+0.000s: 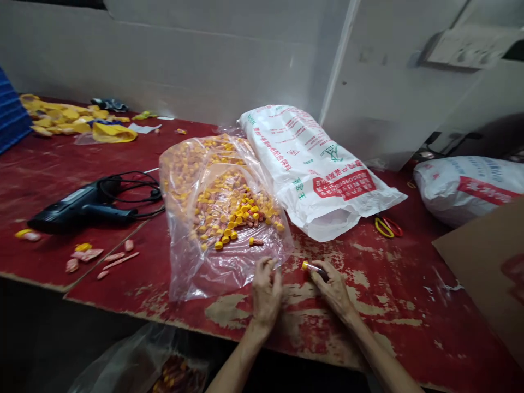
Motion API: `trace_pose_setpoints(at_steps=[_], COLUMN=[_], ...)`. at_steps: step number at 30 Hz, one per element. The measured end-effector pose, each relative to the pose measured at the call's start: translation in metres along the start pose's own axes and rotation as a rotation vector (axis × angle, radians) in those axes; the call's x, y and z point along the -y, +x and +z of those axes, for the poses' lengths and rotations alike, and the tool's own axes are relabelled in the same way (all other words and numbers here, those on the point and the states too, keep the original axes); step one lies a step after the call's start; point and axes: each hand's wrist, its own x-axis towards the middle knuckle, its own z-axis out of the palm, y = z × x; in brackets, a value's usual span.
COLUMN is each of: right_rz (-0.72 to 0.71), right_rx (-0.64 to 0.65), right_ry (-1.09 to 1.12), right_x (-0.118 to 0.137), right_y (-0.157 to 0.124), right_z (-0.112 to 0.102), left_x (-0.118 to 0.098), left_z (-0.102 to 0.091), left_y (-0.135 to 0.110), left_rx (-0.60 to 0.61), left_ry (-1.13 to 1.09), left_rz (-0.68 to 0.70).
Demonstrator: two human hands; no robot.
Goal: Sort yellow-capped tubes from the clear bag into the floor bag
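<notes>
Your right hand (332, 286) pinches a tube (321, 273), cap (305, 265) past the fingers (318, 279). Left hand (267, 292): part-spread. Likely light, smooth; hold mid-barrel.

Light: dim o'all, greyish; brightest on white sack (305, 158) & mid-wall (204, 52). Source: appx. overhead, out of frame. Glare: small wht streaks on clear bag (194, 273), esp. lower folds. Shadows: near-blk below surface (413, 300) front edge, btm L; wall darker R of sack. Focus: hands (267, 289) & held tube (317, 269) soft, slt. blur; sockets (466, 50) smeared, top R. Distortion: wide-angle stretch at edges, e.g. cardboard box (487, 273) R, blue crate (12, 109) L.
</notes>
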Motion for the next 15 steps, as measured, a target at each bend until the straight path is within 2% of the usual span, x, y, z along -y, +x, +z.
trace_pose_setpoints(at_steps=[2, 6, 8, 11, 15], right_rz=[-0.129, -0.315, -0.287, -0.129, -0.005], right_rx=[-0.050, -0.072, -0.127, -0.187, -0.146], right_ry=[-0.212, -0.437, -0.540, -0.718, -0.829], right_x=[-0.014, -0.035, -0.040, -0.045, -0.048], right_y=[0.010, 0.027, 0.046, 0.092, 0.155], right_z=[-0.003, -0.008, -0.015, -0.030, -0.041], left_x=[0.020, 0.054, 0.063, 0.065, 0.061], left_z=[-0.003, -0.008, -0.010, -0.012, -0.016], left_y=[0.027, 0.066, 0.071, 0.070, 0.068], left_rx=[-0.053, 0.069, 0.096, 0.073, 0.002], left_ry=[0.230, 0.643, 0.753, 0.829, 0.796], left_rz=[0.124, 0.277, 0.315, 0.306, 0.271])
